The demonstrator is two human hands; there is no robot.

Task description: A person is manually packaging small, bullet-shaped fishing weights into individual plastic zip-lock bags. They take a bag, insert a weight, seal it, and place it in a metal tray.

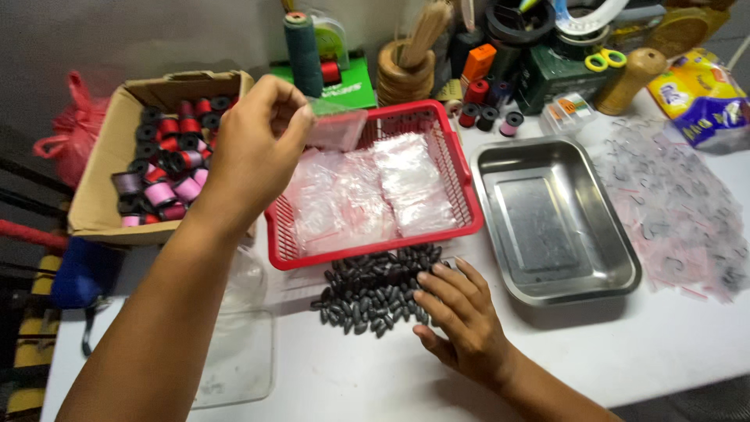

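Hands at mid-sort: my left hand (254,141) pinches a small clear bag (336,129) above the red basket (461,184); my right hand (461,320) lies open, fingertips on the dark oval weights (375,285) heaped directly before the basket, nearer this hand.

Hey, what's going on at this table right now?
A person is working at a white table. The left hand holds a small clear plastic bag pinched over a red basket that has more clear bags lying in it. The right hand rests on a pile of small dark oval weights in front of the basket. A steel tray sits to the right, and a cardboard box of thread spools to the left.
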